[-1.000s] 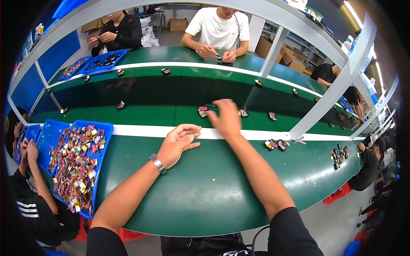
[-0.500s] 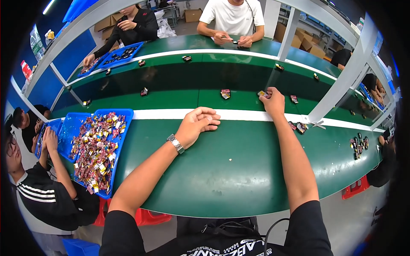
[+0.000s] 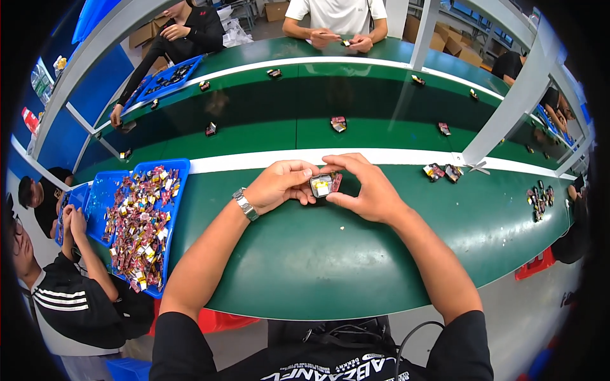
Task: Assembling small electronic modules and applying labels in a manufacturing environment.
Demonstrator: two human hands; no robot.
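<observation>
Between both hands, over the near green table (image 3: 286, 267), is a small black casing (image 3: 322, 185) with a white and yellow block inside and a dark red circuit board at its right side. My left hand (image 3: 277, 185), with a metal watch on the wrist, is closed on the casing's left edge. My right hand (image 3: 368, 188) curves round its right side, thumb below and fingers above. Parts of the fingers behind the casing are hidden. To the left stands a blue tray (image 3: 173, 216) heaped with small dark red, white and yellow pieces.
Beyond a white rail (image 3: 254, 160), a green conveyor belt (image 3: 267, 136) carries spaced-out assemblies, one a red and white unit (image 3: 338, 124). Two units (image 3: 434, 171) lie by the rail; a cluster (image 3: 539, 202) sits far right. A metal post (image 3: 508, 108) rises at right. Co-workers sit around.
My right hand has come back from the belt with the casing and met my left hand over the near table. The casing is now held in both hands.
</observation>
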